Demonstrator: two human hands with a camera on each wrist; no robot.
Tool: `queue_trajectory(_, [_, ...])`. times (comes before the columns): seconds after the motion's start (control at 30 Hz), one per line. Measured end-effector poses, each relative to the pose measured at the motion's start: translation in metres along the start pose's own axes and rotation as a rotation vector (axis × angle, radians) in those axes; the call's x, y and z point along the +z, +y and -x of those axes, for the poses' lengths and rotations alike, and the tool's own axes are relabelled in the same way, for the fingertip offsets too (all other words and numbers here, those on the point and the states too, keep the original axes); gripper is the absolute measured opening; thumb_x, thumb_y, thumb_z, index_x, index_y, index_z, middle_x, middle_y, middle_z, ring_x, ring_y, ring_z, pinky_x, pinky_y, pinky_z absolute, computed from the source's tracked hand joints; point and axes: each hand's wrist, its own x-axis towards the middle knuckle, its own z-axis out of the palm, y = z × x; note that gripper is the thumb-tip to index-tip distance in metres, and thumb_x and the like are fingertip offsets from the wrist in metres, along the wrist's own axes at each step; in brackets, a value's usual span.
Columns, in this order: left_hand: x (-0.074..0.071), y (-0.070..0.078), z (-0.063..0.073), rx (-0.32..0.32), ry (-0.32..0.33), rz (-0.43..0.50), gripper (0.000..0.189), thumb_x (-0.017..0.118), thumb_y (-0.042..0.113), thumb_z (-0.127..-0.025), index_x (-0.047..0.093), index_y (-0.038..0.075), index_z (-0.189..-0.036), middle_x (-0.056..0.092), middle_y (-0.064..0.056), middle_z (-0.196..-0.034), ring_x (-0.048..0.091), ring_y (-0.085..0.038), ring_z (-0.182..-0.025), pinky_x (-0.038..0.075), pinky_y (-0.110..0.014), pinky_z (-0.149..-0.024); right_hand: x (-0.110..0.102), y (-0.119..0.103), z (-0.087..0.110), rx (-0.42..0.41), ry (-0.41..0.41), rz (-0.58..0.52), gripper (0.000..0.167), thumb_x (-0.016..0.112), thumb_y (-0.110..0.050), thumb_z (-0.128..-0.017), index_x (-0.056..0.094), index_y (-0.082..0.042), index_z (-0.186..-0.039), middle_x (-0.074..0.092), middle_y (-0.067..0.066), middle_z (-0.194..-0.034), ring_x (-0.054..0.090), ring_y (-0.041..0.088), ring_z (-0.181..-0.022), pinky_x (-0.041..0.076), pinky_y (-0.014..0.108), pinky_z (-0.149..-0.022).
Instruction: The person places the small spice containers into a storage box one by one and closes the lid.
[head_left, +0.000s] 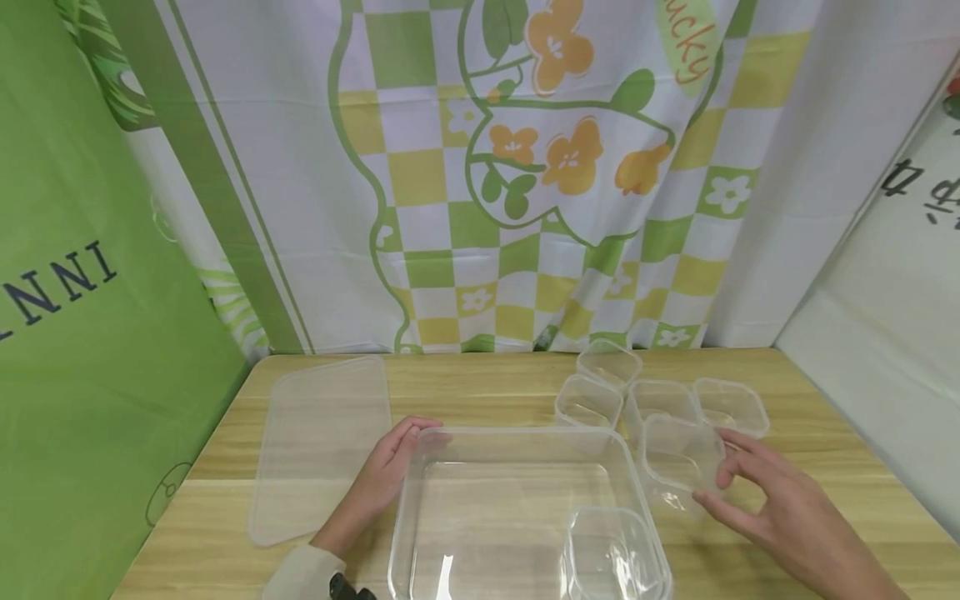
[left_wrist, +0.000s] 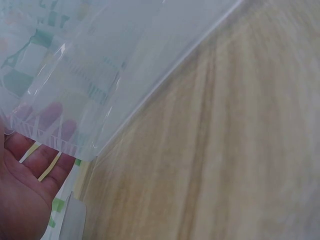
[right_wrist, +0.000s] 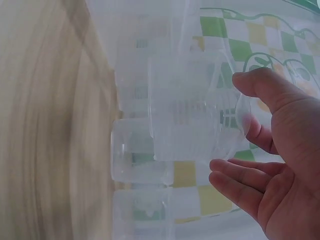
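Observation:
A large clear plastic box (head_left: 510,430) stands open-topped at the table's front middle, with a small clear container (head_left: 611,554) inside at its near right. My left hand (head_left: 393,462) holds the box at its far left corner, and the fingers (left_wrist: 62,131) show through the clear wall in the left wrist view. Right of the box, my right hand (head_left: 780,500) pinches another small clear container (head_left: 678,454) by its right side, thumb in front and fingers behind. This container overlaps others behind it in the head view.
Several more small clear containers (head_left: 731,408) stand at the back right of the wooden table (head_left: 472,387). A flat translucent lid (head_left: 322,450) lies on the left. A patterned curtain (head_left: 555,208) hangs behind the table, and a green cloth (head_left: 90,333) borders the left side.

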Motion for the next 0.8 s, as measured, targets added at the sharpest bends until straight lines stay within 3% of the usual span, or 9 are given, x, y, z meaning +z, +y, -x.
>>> queue_trajectory(0.07, [0.000, 0.000, 0.000, -0.001, 0.001, 0.003, 0.034, 0.033, 0.016, -0.114, 0.064, 0.007, -0.128, 0.064, -0.010, -0.136, 0.053, -0.033, -0.132, 0.035, -0.058, -0.112, -0.001, 0.000, -0.001, -0.014, 0.019, -0.009, 0.047, 0.096, -0.021, -0.070, 0.052, -0.030, -0.086, 0.061, 0.016, -0.138, 0.060, 0.047, -0.114, 0.037, 0.015, -0.102])
queue_trajectory(0.13, [0.000, 0.000, 0.000, 0.000, 0.000, 0.009, 0.035, 0.033, 0.016, -0.114, 0.064, 0.007, -0.128, 0.063, -0.010, -0.136, 0.053, -0.033, -0.132, 0.035, -0.059, -0.113, -0.002, -0.001, -0.002, -0.023, 0.032, -0.013, 0.048, 0.096, -0.020, -0.069, 0.053, -0.029, -0.086, 0.061, 0.016, -0.138, 0.060, 0.047, -0.115, 0.019, 0.000, -0.097])
queue_trajectory(0.33, [0.000, 0.000, 0.000, 0.007, -0.003, 0.011, 0.035, 0.033, 0.017, -0.115, 0.063, 0.007, -0.129, 0.063, -0.010, -0.136, 0.053, -0.033, -0.133, 0.034, -0.059, -0.113, -0.006, -0.006, -0.006, -0.029, 0.049, -0.001, 0.049, 0.097, -0.019, -0.066, 0.053, -0.028, -0.086, 0.062, 0.014, -0.137, 0.061, 0.043, -0.115, 0.024, 0.000, -0.095])
queue_trajectory(0.43, [0.000, 0.000, -0.001, 0.010, -0.004, 0.007, 0.035, 0.033, 0.017, -0.115, 0.063, 0.007, -0.129, 0.063, -0.010, -0.136, 0.053, -0.032, -0.132, 0.035, -0.058, -0.113, -0.007, -0.007, -0.006, -0.040, 0.068, 0.004, 0.052, 0.098, -0.018, -0.064, 0.053, -0.029, -0.086, 0.063, 0.012, -0.137, 0.058, 0.021, -0.126, 0.026, 0.001, -0.093])
queue_trajectory(0.57, [0.000, 0.000, -0.002, 0.015, -0.007, 0.006, 0.035, 0.033, 0.017, -0.115, 0.063, 0.006, -0.129, 0.063, -0.010, -0.136, 0.054, -0.032, -0.132, 0.035, -0.058, -0.113, -0.008, -0.007, -0.005, -0.055, 0.085, -0.012, 0.054, 0.098, -0.016, -0.062, 0.052, -0.030, -0.086, 0.063, 0.012, -0.136, 0.039, -0.010, -0.132, 0.023, 0.000, -0.095])
queue_trajectory(0.7, [0.000, 0.000, -0.001, 0.016, -0.006, 0.007, 0.035, 0.033, 0.016, -0.115, 0.063, 0.006, -0.130, 0.064, -0.010, -0.136, 0.055, -0.032, -0.131, 0.036, -0.058, -0.112, -0.011, -0.009, -0.005, -0.061, 0.086, -0.012, 0.054, 0.098, -0.015, -0.062, 0.052, -0.029, -0.087, 0.063, 0.012, -0.136, 0.040, -0.008, -0.132, 0.023, 0.000, -0.095])
queue_trajectory(0.8, [0.000, 0.000, 0.000, 0.015, 0.001, 0.006, 0.034, 0.034, 0.016, -0.114, 0.063, 0.007, -0.130, 0.064, -0.010, -0.135, 0.055, -0.032, -0.130, 0.036, -0.058, -0.112, -0.013, -0.010, -0.006, -0.074, 0.093, -0.011, 0.052, 0.098, -0.015, -0.062, 0.054, -0.027, -0.087, 0.063, 0.012, -0.136, 0.048, 0.002, -0.129, 0.023, 0.000, -0.096])
